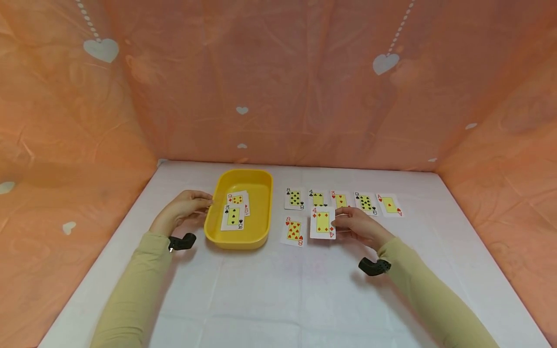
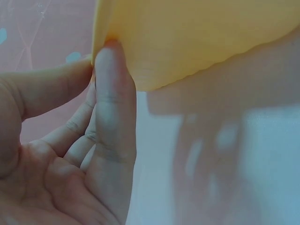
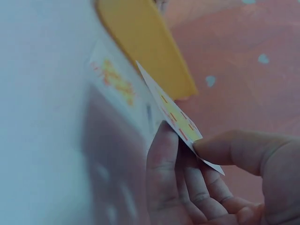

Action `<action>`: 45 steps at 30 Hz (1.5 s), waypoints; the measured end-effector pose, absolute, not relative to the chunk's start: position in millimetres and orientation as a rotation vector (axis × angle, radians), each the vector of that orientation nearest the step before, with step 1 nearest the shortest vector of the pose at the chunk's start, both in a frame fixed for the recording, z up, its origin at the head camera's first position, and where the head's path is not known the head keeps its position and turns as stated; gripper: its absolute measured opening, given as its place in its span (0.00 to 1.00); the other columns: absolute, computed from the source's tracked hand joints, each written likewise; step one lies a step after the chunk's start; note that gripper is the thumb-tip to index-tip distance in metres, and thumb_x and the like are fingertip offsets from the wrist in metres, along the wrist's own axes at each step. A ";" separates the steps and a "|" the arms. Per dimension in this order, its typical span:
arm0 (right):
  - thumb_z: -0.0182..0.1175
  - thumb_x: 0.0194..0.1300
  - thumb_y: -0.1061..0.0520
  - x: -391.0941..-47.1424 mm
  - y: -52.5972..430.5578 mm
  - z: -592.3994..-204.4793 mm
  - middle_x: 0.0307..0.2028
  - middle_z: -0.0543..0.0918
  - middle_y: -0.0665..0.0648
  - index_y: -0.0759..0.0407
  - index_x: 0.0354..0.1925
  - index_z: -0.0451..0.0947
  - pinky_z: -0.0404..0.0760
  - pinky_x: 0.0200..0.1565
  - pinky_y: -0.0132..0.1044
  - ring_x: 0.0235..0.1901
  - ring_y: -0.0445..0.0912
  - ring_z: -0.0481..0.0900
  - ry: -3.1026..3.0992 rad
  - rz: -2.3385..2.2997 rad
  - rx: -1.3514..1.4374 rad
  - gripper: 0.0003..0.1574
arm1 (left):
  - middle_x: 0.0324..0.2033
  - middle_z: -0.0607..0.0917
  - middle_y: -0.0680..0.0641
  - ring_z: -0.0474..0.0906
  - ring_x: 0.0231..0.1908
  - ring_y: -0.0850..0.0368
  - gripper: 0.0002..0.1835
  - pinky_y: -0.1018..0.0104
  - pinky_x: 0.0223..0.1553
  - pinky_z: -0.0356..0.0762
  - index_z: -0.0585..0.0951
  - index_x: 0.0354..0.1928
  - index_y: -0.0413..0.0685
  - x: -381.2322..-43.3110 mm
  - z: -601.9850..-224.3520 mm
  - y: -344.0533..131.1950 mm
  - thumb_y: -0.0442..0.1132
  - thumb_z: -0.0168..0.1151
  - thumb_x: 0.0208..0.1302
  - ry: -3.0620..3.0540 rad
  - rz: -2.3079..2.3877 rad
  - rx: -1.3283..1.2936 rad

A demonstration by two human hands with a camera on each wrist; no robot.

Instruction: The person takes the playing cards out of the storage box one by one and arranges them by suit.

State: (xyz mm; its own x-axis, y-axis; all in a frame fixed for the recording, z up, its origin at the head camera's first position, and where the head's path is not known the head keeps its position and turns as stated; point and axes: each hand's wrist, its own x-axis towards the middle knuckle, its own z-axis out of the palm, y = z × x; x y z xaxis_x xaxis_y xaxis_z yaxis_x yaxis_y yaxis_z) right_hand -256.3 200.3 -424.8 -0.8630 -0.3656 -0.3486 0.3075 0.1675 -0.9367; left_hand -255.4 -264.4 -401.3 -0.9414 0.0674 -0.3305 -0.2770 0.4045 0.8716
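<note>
My right hand (image 1: 359, 224) pinches a four of diamonds playing card (image 1: 323, 222) between thumb and fingers, and the card is raised off the table. In the right wrist view that card (image 3: 176, 117) tilts steeply, its face partly toward the camera. At the yellow plastic tray (image 1: 256, 237), my left hand (image 1: 184, 208) pinches the left wall between thumb and index finger. Inside the tray lie a black-suited card (image 1: 232, 218) and, partly under it, a nine of diamonds (image 1: 236, 199) overlapping another red card. An eight of hearts (image 1: 293, 231) lies just left of the held card.
Behind the held card runs a row of face-up cards: an eight of spades (image 1: 295, 198), a partly covered black four (image 1: 318, 198), a three of hearts (image 1: 341, 199), a black nine (image 1: 365, 204) and a red ace (image 1: 390, 205). Orange cloth walls (image 1: 278, 87) enclose the white-covered table (image 1: 261, 299).
</note>
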 end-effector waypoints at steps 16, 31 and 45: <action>0.57 0.66 0.65 -254.8 204.8 -444.6 0.45 0.81 0.64 0.72 0.56 0.65 0.82 0.39 0.40 0.38 0.48 0.82 1.985 -1.683 -0.008 0.22 | 0.46 0.81 0.39 0.79 0.39 0.53 0.24 0.60 0.44 0.79 0.70 0.59 0.28 -254.2 -404.3 -265.6 0.41 0.55 0.70 2.361 1.571 -0.120; 0.62 0.62 0.64 -257.0 195.9 -444.6 0.42 0.81 0.65 0.73 0.53 0.69 0.83 0.37 0.40 0.33 0.48 0.81 2.151 -1.576 0.018 0.23 | 0.49 0.79 0.37 0.79 0.41 0.52 0.23 0.61 0.45 0.78 0.69 0.60 0.29 -254.1 -402.5 -264.0 0.40 0.55 0.70 2.356 1.564 -0.162; 0.67 0.59 0.62 -257.5 190.0 -443.4 0.31 0.83 0.60 0.70 0.49 0.72 0.83 0.30 0.38 0.25 0.45 0.80 2.282 -1.492 0.065 0.22 | 0.48 0.80 0.37 0.80 0.38 0.54 0.22 0.56 0.46 0.78 0.71 0.58 0.28 -248.9 -401.8 -266.5 0.38 0.55 0.70 2.345 1.623 -0.089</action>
